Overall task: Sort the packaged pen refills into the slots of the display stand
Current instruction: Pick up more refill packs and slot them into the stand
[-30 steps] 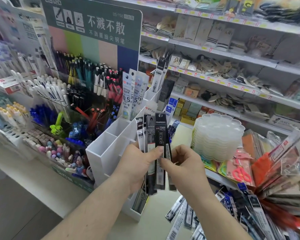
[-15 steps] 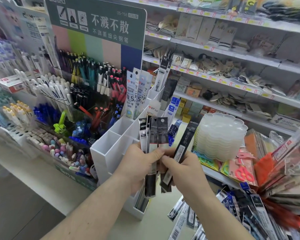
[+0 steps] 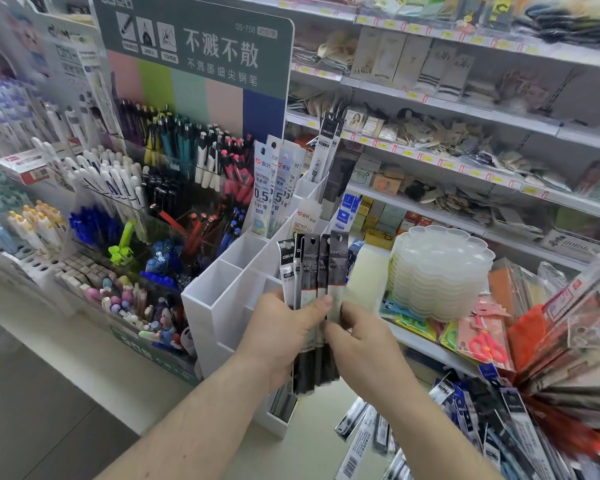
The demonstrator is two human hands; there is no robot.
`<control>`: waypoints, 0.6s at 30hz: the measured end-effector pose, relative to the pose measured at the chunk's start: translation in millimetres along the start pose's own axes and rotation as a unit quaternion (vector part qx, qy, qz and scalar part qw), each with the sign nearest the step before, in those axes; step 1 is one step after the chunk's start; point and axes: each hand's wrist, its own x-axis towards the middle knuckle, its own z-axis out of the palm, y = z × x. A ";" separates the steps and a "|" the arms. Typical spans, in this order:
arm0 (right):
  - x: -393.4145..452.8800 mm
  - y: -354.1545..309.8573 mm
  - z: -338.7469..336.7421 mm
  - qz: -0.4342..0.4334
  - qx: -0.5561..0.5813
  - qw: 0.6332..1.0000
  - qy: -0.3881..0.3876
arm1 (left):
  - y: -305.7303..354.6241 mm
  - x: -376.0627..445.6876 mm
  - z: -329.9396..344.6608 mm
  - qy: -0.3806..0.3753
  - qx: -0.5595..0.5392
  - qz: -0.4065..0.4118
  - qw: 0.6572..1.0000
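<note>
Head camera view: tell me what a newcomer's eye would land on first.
Dead centre, the left hand grips a fan of dark packaged pen refills, while the right hand pinches their right edge. Just behind stands the white display stand, its nearest slots bare and pale refill packs upright in a rear slot. Above looms a green sign over rows of pens.

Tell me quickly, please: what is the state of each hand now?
Left hand: grips a fanned bunch of packaged pen refills.
Right hand: fingertips pinch the rightmost pack in that bunch.
</note>
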 end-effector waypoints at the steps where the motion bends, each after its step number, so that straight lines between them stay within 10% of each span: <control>1: 0.6 1.9 -0.7 -0.001 0.010 1.000 -0.006 | -0.1 -0.6 0.3 0.002 -0.001 0.001 1.000; 18: -0.5 10.1 -6.3 0.008 0.181 0.983 0.011 | 1.4 4.6 -2.1 0.038 0.001 -0.022 0.999</control>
